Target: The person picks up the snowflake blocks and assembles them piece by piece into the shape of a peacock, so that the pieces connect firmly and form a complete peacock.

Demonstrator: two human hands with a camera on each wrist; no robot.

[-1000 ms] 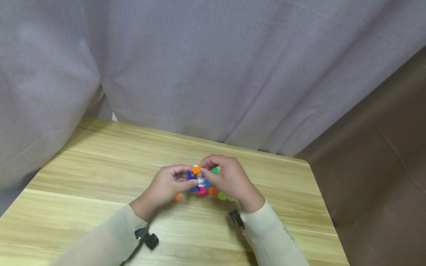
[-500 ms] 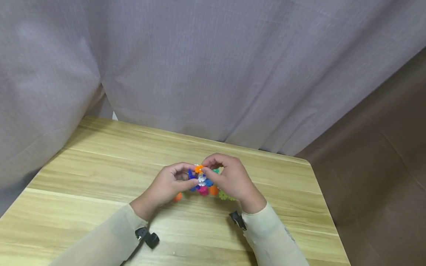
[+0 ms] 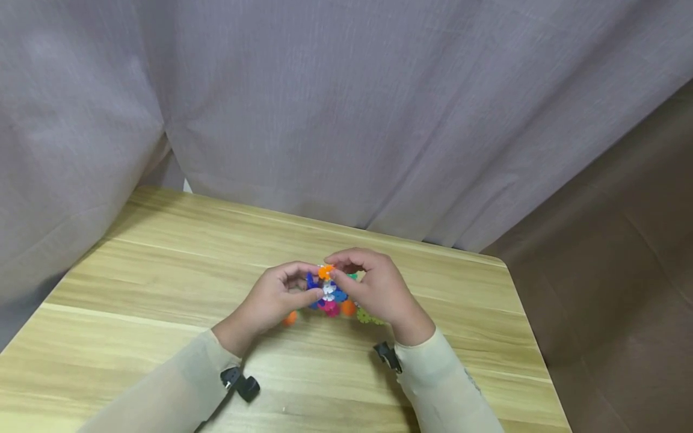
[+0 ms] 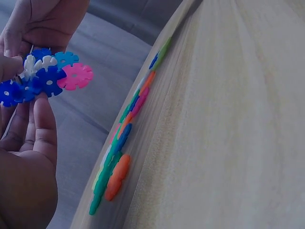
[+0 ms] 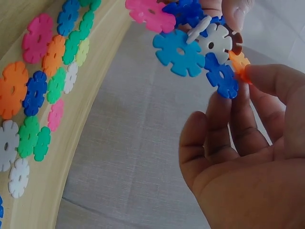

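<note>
A pale wooden table (image 3: 162,252), smooth with long straight grain, fills the lower half of the head view, with a soft grey curtain (image 3: 346,108) hanging in folds behind it at twelve o'clock. Loose flat plastic discs (image 5: 33,90), notched round the rim like snowflakes and coloured pink, orange, blue, green and white, lie scattered on the table near the hands. Held just above the table, near its middle, is the cluster of joined discs (image 3: 329,293), slotted together at angles. It looks light and stiff, though the slot joints probably pull apart under a twist, so it is best held by the disc edges close to a joint. The left hand (image 3: 273,297), at nine o'clock of the cluster, pinches its blue discs between curled fingers and thumb. The right hand (image 3: 379,291), at three o'clock, pinches a small orange disc (image 3: 325,272) at the cluster's top between thumb and forefinger, the other fingers loosely curled.
</note>
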